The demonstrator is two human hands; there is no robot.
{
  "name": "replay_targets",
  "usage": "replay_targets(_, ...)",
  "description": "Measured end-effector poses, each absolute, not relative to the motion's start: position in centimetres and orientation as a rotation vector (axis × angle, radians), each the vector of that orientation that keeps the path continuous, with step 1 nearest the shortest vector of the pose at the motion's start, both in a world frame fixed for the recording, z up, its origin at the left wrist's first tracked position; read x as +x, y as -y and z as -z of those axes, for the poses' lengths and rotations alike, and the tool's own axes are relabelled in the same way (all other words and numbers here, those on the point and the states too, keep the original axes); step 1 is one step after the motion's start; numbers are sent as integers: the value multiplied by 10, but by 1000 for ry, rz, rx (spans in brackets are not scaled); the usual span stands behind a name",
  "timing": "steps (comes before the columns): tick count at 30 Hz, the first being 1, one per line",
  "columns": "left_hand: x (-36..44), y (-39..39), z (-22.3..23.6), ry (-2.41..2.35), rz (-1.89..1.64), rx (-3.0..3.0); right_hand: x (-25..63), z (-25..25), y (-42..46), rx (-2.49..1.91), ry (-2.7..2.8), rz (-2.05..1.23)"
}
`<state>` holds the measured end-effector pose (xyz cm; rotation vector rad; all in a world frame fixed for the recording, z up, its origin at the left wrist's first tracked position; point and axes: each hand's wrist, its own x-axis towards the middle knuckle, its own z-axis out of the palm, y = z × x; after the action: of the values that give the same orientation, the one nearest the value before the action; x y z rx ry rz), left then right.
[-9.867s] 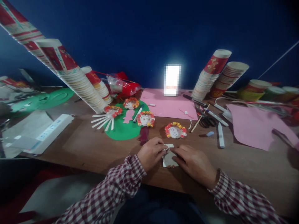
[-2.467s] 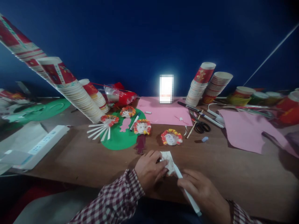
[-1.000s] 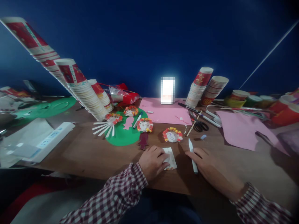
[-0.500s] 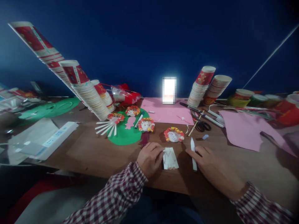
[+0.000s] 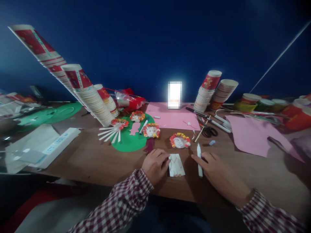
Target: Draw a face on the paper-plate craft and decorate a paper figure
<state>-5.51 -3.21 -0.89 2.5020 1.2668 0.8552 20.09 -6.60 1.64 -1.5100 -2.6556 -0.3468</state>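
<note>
From my end, the left hand (image 5: 156,165) has just slid off the small white paper card (image 5: 177,166), lower centre of the frame, baring its drawn lines (image 5: 174,161). Its fingers bunch at the card's left edge; I can't tell whether they pinch. The right hand (image 5: 216,168) lies partly spread, a finger across the marker (image 5: 200,171) right of the card, grip unclear; drawing seems paused.

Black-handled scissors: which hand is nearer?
Right. The right hand is in front of the scissors, on the person's side; the left hand is farther off, to their left.
</note>
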Motion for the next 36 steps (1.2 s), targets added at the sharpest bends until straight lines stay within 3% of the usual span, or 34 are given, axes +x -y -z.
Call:
replay_targets(20, -45, 25, -1, -1378, -609, 2482, 205, -19, 66, -1530, 2553, 249)
replay_targets(26, -43, 26, -2, -1411, -569, 2466, 180, -27, 74, -1312, 2474, 152)
replay_targets(30, -39, 23, -4, -1425, -549, 2453, 160, -19, 76, -1219, 2595, -2)
replay_targets(36, -39, 20, -2, -1386, -559, 2449, 159, -4, 75, -1274, 2622, 28)
